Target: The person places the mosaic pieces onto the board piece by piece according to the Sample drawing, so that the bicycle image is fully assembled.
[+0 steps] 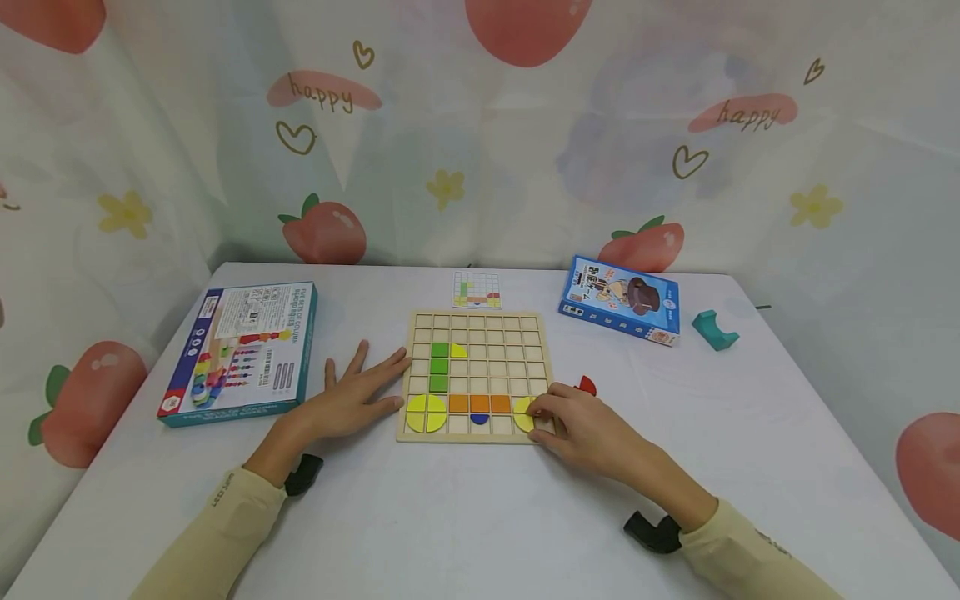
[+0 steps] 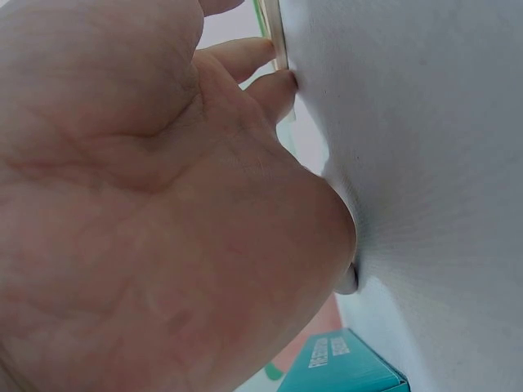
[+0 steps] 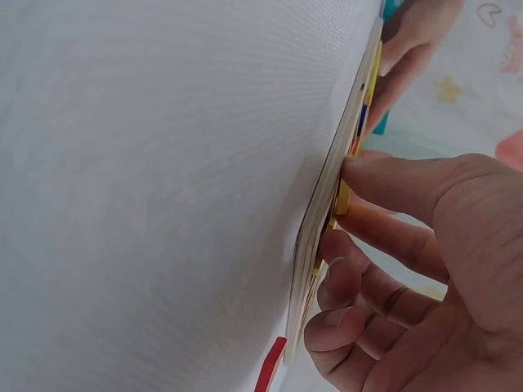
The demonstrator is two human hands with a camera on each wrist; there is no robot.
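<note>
A wooden grid board lies on the white table. In its cells sit green squares, a yellow quarter piece, orange squares, a blue half-round piece and, at lower left, yellow quarter-circles forming a disc. My left hand lies with spread fingers, its fingertips touching the board's left edge. At the lower right corner my right hand pinches a yellow quarter-circle piece between thumb and index finger, its other fingers curled. That hand partly hides the pieces below it.
A red piece lies just right of the board. Behind the board is a pattern card. A teal game box stands left, a blue box back right, with a teal curved block beside it.
</note>
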